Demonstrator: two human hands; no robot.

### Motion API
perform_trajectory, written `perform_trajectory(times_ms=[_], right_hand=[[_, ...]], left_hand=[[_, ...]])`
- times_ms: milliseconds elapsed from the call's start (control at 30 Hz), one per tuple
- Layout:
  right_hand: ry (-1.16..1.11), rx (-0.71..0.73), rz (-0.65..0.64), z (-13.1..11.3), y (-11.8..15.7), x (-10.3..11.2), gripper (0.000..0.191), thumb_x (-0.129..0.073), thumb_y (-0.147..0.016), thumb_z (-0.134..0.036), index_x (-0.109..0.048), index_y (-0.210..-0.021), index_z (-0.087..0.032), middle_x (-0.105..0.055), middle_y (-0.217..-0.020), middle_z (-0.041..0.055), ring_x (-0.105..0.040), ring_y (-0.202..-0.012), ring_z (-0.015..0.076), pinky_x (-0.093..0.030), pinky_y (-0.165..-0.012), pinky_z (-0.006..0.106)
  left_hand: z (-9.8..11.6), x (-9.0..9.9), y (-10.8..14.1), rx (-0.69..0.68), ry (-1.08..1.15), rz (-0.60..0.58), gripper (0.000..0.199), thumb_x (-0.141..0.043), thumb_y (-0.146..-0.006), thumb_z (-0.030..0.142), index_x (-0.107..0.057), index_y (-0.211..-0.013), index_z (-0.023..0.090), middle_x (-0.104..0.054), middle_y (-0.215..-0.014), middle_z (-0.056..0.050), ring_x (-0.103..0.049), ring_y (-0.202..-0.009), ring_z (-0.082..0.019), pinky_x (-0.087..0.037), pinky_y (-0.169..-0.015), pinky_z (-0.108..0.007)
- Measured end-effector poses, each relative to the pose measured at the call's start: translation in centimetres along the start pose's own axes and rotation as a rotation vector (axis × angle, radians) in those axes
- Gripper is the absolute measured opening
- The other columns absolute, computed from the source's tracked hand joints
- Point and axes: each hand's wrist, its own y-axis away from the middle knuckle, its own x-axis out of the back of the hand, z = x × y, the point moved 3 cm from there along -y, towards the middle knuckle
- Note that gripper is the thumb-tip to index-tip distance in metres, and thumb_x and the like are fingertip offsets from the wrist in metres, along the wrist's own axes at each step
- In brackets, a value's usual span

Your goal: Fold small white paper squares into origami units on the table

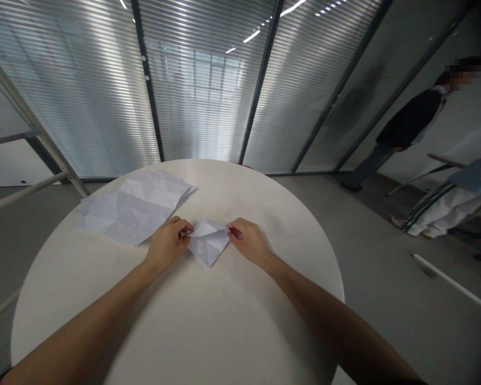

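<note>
A small folded piece of white paper (pixel 209 247) is on the round table, creased into a diamond-like shape with one point toward me. My left hand (pixel 169 239) pinches its left corner between thumb and fingers. At the opposite corner, my right hand (pixel 248 239) grips the paper in the same way. The paper's upper flap looks slightly raised between the two hands. Beyond my left hand lies a larger creased sheet of white paper (pixel 138 206), spread out and crossed by many fold lines.
The white round table (pixel 232 331) stands before a glass partition with blinds (pixel 200 96). A metal frame (pixel 48 136) rises at the left. On the right, a person in dark clothing (pixel 411 123) stands, and another person's light trousers (pixel 444 208) show near a chair.
</note>
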Motion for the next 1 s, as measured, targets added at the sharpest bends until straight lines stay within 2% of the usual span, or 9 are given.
perform_trajectory(times_ms=[100, 200, 333, 500, 567, 667, 800, 900, 1000], right_hand=[[0.131, 0.017, -0.034, 0.1, 0.2, -0.3, 0.021, -0.053, -0.081, -0.005, -0.067, -0.090, -0.017, -0.065, -0.086, 0.0031, -0.059, -0.078, 0.0123, -0.043, -0.072, 0.022], [0.325, 0.089, -0.152, 0.1, 0.5, -0.7, 0.022, -0.051, -0.085, -0.009, -0.068, -0.095, -0.019, -0.065, -0.092, 0.0050, -0.060, -0.087, 0.0145, -0.043, -0.078, 0.024], [0.547, 0.229, -0.292, -0.3, 0.9, -0.7, 0.020, -0.050, -0.089, -0.014, -0.067, -0.096, -0.021, -0.064, -0.093, 0.0061, -0.058, -0.089, 0.0178, -0.042, -0.078, 0.028], [0.679, 0.353, -0.350, -1.5, 1.2, -0.4, 0.018, -0.047, -0.090, -0.012, -0.064, -0.094, -0.016, -0.063, -0.092, 0.0092, -0.056, -0.088, 0.0210, -0.042, -0.076, 0.033], [0.691, 0.350, -0.350, -1.9, 1.3, -0.5, 0.015, -0.049, -0.088, -0.013, -0.064, -0.091, -0.015, -0.063, -0.091, 0.0097, -0.056, -0.088, 0.0222, -0.042, -0.076, 0.035], [0.692, 0.329, -0.335, -2.2, 1.4, -0.7, 0.012, -0.052, -0.086, -0.013, -0.063, -0.087, -0.014, -0.063, -0.092, 0.0099, -0.057, -0.088, 0.0236, -0.043, -0.077, 0.036], [0.596, 0.370, -0.353, -2.7, 1.6, -1.2, 0.025, -0.047, -0.087, -0.009, -0.060, -0.107, -0.017, -0.063, -0.105, 0.0090, -0.057, -0.095, 0.0214, -0.045, -0.081, 0.033], [0.459, 0.384, -0.382, -3.0, 1.7, -1.2, 0.039, -0.046, -0.086, -0.007, -0.054, -0.121, -0.022, -0.062, -0.114, 0.0064, -0.057, -0.102, 0.0200, -0.045, -0.086, 0.032], [0.316, 0.305, -0.336, -2.9, 1.4, -1.1, 0.043, -0.047, -0.083, -0.009, -0.051, -0.125, -0.020, -0.061, -0.119, 0.0069, -0.055, -0.108, 0.0196, -0.043, -0.094, 0.034]], left_hand=[[0.0, 0.0, 0.1, -0.043, -0.092, -0.030, 0.023, -0.050, -0.075, 0.013, -0.068, -0.088, 0.020, -0.062, -0.092, -0.005, -0.058, -0.080, -0.019, -0.047, -0.069, -0.030], [0.4, -0.1, 0.2, -0.148, -0.283, -0.114, 0.026, -0.047, -0.080, 0.011, -0.070, -0.086, 0.022, -0.063, -0.089, -0.006, -0.057, -0.087, -0.021, -0.046, -0.073, -0.031], [0.6, 0.1, 0.2, -0.262, -0.478, -0.217, 0.028, -0.046, -0.081, 0.008, -0.070, -0.085, 0.022, -0.064, -0.085, -0.006, -0.058, -0.085, -0.022, -0.046, -0.071, -0.032], [0.8, 0.9, 0.8, -0.370, -0.551, -0.314, 0.025, -0.047, -0.079, 0.002, -0.066, -0.079, 0.017, -0.066, -0.079, -0.006, -0.060, -0.082, -0.023, -0.044, -0.074, -0.036], [1.0, 1.2, 1.2, -0.385, -0.542, -0.345, 0.022, -0.048, -0.079, 0.004, -0.065, -0.079, 0.017, -0.067, -0.077, -0.005, -0.061, -0.080, -0.022, -0.044, -0.074, -0.036], [1.6, 1.4, 1.5, -0.386, -0.535, -0.329, 0.017, -0.049, -0.084, 0.014, -0.064, -0.077, 0.017, -0.066, -0.073, -0.006, -0.062, -0.076, -0.022, -0.045, -0.074, -0.037], [2.2, 0.7, 1.5, -0.410, -0.557, -0.285, 0.029, -0.047, -0.090, 0.029, -0.063, -0.070, 0.016, -0.065, -0.073, -0.008, -0.061, -0.075, -0.024, -0.047, -0.069, -0.038], [2.2, 0.0, 1.5, -0.458, -0.510, -0.283, 0.025, -0.047, -0.091, 0.023, -0.065, -0.076, 0.015, -0.067, -0.080, -0.008, -0.062, -0.080, -0.023, -0.049, -0.075, -0.037], [2.1, -0.6, 1.6, -0.511, -0.391, -0.301, 0.020, -0.046, -0.090, 0.015, -0.067, -0.091, 0.014, -0.068, -0.094, -0.008, -0.062, -0.090, -0.020, -0.049, -0.084, -0.034]])
